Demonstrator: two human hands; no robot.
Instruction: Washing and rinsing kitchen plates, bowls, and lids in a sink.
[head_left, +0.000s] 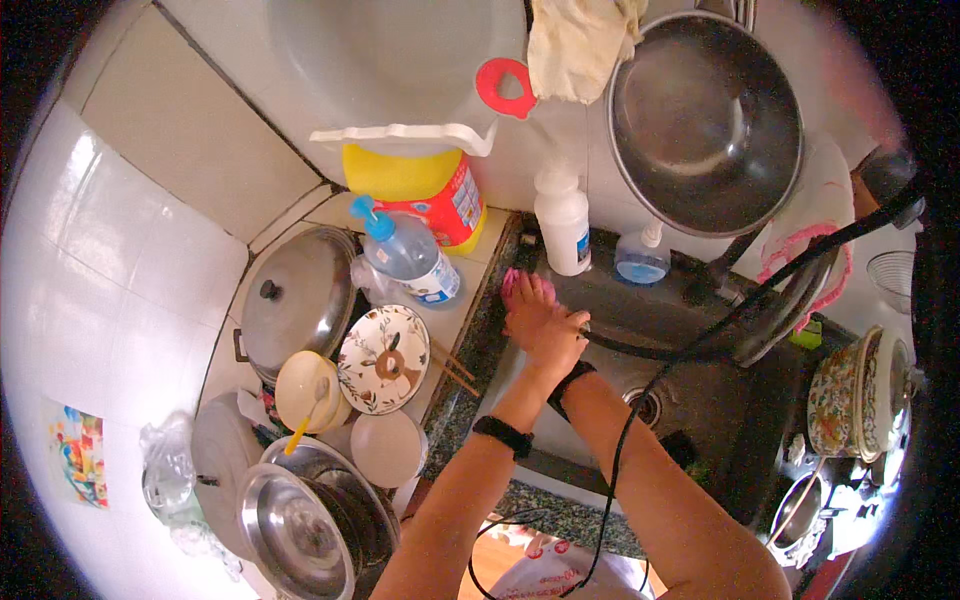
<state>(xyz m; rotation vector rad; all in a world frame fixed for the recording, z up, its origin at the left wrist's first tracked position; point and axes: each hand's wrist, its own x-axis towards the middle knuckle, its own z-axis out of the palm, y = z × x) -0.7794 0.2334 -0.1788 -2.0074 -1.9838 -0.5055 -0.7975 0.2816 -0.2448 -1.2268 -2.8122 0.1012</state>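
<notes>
Both hands meet over the left back part of a dark sink (739, 420). My left hand (551, 341) has its fingers bent towards the other hand, and what it grips is hidden. My right hand (529, 300) reaches forward, its fingertips on a pink cloth (512, 279) at the sink's left rim. The hands overlap, so which fingers belong to which is hard to tell. A black hose (637, 346) runs up to the hands from the right. Black bands circle both wrists.
A white bottle (562, 225) and a clear pump bottle (642, 256) stand behind the sink. Left are a blue-topped pump bottle (416, 259), a patterned plate (385, 360), chopsticks (454, 367), a bowl (311, 386) and steel basins (296, 529). A lidded pot (859, 397) stands right. A dark cable crosses the sink.
</notes>
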